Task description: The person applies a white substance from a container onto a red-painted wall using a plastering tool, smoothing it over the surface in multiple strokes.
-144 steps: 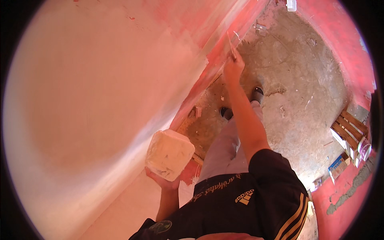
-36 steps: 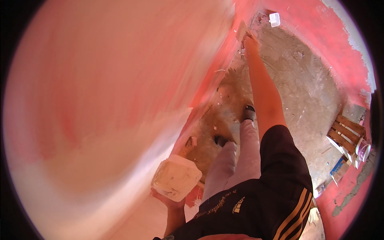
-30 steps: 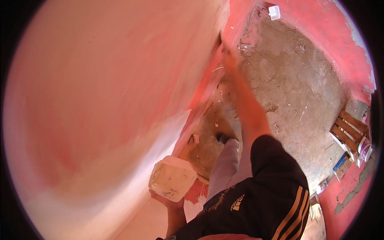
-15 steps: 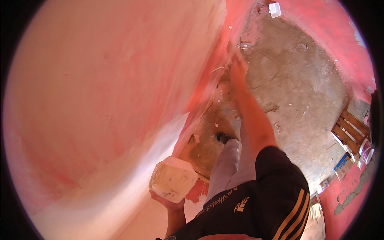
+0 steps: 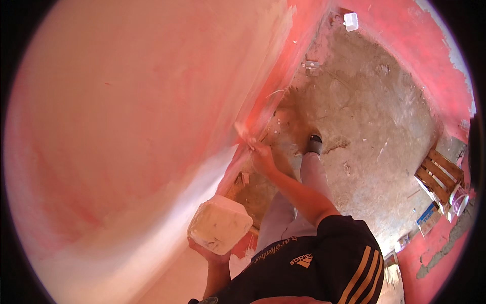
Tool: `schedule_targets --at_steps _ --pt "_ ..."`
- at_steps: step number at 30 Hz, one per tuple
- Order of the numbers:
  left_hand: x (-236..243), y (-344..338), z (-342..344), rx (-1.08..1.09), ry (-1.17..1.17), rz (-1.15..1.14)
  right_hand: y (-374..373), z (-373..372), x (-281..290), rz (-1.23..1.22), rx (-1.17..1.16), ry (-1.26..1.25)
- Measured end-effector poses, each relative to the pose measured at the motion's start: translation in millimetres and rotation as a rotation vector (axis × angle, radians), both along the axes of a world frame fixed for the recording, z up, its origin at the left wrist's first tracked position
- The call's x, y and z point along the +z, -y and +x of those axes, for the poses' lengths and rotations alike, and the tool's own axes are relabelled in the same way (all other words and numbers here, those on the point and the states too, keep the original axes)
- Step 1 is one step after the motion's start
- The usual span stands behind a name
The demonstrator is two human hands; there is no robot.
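Observation:
My left hand (image 5: 211, 253) is closed round the lower edge of a squarish off-white plastic tub (image 5: 220, 225), held beside the wall at waist height. Pale smears with darker specks mark the tub's face. My right hand (image 5: 261, 156) reaches forward to the low part of the wall, its fingers wrapped round what looks like a paintbrush (image 5: 244, 135). The brush is blurred and lies against or very near the wall; whether it touches I cannot tell. Pale streaky paint over red-pink covers the wall (image 5: 152, 126), with a stronger red strip (image 5: 260, 109) along its base.
A rough, stained concrete floor (image 5: 369, 101) lies at my right. A white container (image 5: 350, 22) stands in the far corner. Near the right wall are a slatted wooden crate (image 5: 439, 172), a white and purple bucket (image 5: 458, 199) and a blue-and-tan box (image 5: 429, 218). My shoe (image 5: 315, 144) is ahead.
My right hand has come back toward me along the wall base from farther ahead. One foot has stepped forward and right. The tub in my left hand stays nearly where it was.

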State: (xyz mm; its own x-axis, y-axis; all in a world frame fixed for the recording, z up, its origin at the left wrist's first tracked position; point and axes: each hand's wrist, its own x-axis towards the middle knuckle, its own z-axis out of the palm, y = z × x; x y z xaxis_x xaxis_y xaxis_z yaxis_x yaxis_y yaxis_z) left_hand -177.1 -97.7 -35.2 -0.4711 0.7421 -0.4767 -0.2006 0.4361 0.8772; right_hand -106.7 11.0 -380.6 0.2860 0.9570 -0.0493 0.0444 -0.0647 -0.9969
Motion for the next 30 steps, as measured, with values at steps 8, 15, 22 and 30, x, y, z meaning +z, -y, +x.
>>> schedule_targets --at_steps 8,15,22,30 --pt "-12.9 2.0 -4.6 -0.004 0.376 0.012 -200.2 261.9 42.6 0.088 -0.658 0.040" --pt "-2.6 25.4 -19.7 -0.008 0.253 0.118 -250.6 241.5 75.8 0.203 -0.468 0.123" --pt "0.6 42.5 -46.6 0.192 0.369 0.120 40.0 -37.0 66.5 0.110 -0.009 -0.125" --pt "-21.5 45.7 -58.6 0.081 0.223 0.071 30.8 50.1 -37.2 -0.070 -0.336 -0.056"
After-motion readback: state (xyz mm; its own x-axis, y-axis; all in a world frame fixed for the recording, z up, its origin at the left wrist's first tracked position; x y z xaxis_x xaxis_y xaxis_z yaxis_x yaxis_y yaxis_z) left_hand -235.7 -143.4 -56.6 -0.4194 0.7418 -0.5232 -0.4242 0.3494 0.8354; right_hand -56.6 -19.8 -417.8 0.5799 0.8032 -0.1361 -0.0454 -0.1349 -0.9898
